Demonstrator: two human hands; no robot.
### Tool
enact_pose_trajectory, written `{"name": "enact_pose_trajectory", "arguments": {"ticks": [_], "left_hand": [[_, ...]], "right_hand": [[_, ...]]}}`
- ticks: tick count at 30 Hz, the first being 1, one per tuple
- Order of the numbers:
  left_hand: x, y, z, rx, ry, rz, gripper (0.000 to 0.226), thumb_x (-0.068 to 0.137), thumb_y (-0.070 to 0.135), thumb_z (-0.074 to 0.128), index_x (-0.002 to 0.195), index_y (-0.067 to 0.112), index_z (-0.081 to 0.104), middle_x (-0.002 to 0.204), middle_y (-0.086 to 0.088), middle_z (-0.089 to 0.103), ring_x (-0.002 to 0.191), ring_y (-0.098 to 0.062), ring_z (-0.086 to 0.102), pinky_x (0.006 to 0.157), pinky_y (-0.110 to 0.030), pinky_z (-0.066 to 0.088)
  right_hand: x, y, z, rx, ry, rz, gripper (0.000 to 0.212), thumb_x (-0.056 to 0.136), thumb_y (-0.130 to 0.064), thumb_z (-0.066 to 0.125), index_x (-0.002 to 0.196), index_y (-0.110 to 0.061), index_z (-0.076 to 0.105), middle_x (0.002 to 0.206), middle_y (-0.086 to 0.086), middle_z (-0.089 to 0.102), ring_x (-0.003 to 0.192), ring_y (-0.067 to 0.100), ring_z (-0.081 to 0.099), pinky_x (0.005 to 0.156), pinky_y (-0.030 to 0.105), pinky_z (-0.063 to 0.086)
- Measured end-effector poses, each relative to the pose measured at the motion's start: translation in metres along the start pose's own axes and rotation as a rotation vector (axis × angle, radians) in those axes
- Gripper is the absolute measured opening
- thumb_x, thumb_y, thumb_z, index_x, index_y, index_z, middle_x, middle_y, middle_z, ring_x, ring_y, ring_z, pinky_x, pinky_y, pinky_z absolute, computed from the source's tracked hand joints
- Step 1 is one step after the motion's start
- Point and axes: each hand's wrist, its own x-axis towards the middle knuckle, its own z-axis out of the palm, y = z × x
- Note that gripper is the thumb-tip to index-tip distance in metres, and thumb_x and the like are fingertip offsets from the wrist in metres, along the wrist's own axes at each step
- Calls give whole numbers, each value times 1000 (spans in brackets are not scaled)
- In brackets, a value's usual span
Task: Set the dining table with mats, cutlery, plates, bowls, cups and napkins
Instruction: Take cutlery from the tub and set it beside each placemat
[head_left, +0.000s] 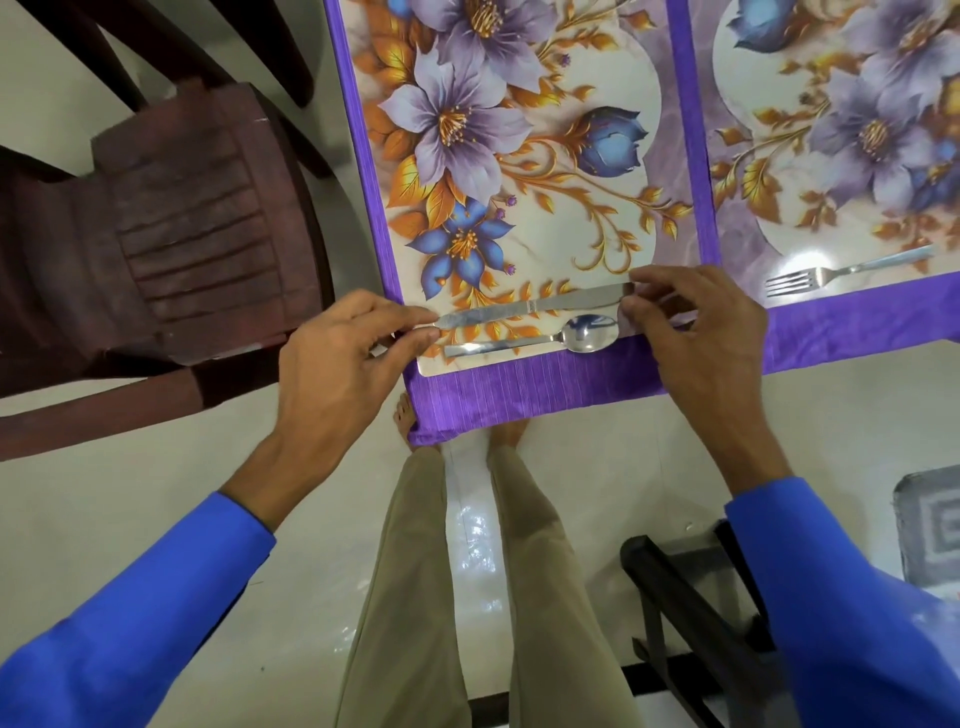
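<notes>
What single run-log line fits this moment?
step: align knife | hands: left, right pinch its ends | spoon beside | mat

At your ten o'clock stood a dark brown plastic chair (171, 228), its slatted seat facing up, close beside the table's purple cloth (519, 395). At your five o'clock sat a black chair frame (691, 618) on the glossy white floor (130, 545). At four o'clock lay a grey patterned floor mat (930, 525), partly cut off.
</notes>
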Motion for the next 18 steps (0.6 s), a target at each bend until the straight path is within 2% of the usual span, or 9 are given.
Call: {"name": "enact_pose_trajectory", "arguments": {"ticks": [3, 8, 14, 18], "left_hand": [[0, -3, 0, 5, -13, 3, 37, 94, 43, 72, 119, 17, 79, 113, 0, 75, 98, -1, 61, 84, -9, 45], [-1, -3, 0, -13, -10, 12, 41, 93, 46, 69, 117, 15, 79, 113, -2, 76, 98, -3, 64, 83, -23, 55], [-2, -1, 0, -25, -10, -10, 38, 92, 43, 73, 117, 14, 79, 112, -3, 76, 96, -9, 68, 81, -28, 58], [0, 0, -5, -19, -41, -2, 38, 92, 44, 73, 117, 15, 79, 113, -3, 76, 95, -10, 69, 80, -30, 59]], "right_hand": [[-1, -2, 3, 34, 16, 17, 26, 96, -25, 74, 119, -15, 75, 116, 5, 72, 98, 5, 61, 80, -5, 42], [-2, -3, 5, 38, 39, 40, 27, 97, -27, 73, 121, -16, 75, 117, 4, 72, 97, 4, 60, 77, -2, 43], [-4, 0, 7, 45, 51, 39, 25, 97, -27, 73, 119, -16, 75, 115, 4, 72, 97, 4, 62, 80, -4, 42], [-6, 0, 6, 108, 76, 60, 23, 96, -24, 75, 118, -18, 76, 111, -2, 72, 92, -6, 63, 84, 0, 46]]}}
